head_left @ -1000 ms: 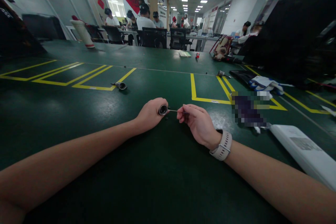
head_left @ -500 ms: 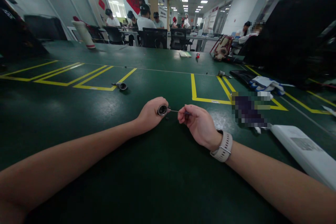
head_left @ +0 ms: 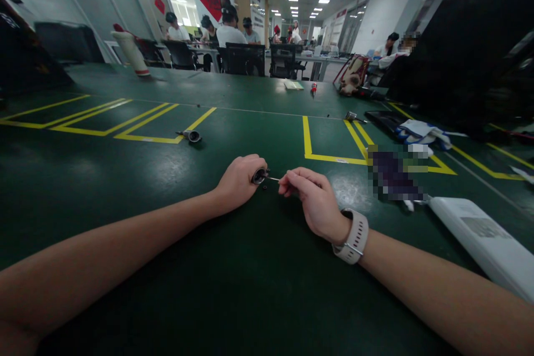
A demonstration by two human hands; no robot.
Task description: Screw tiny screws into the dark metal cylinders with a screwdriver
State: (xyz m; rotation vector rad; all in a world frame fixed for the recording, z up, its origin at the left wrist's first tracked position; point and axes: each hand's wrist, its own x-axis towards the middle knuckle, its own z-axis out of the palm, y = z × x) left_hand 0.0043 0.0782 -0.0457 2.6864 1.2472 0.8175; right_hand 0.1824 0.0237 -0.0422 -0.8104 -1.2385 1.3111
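My left hand (head_left: 239, 182) is closed around a hollow metal cylinder (head_left: 259, 176), its round open end facing me. My right hand (head_left: 307, 192), with a pale watch strap at the wrist, pinches a thin metal rod (head_left: 273, 179) whose far end reaches the cylinder's rim. Whether its tip sits inside the cylinder I cannot tell; the rod's other end is hidden in my fingers. A tiny dark ring-like part (head_left: 265, 187) lies on the table just below the cylinder. Farther off to the left rests a similar metal piece (head_left: 192, 136) with a round opening and a narrow tail.
Yellow tape (head_left: 337, 161) marks boxes on the green table (head_left: 233, 289). At right are a white power bank-like block (head_left: 479, 239), a glove (head_left: 421, 132) and another small metal part (head_left: 351, 116). A pale bottle (head_left: 131, 54) stands far left. People sit at tables beyond.
My right hand has turned slightly and shifted a little to the left, so less of the rod shows between it and the cylinder. My left hand stays almost still.
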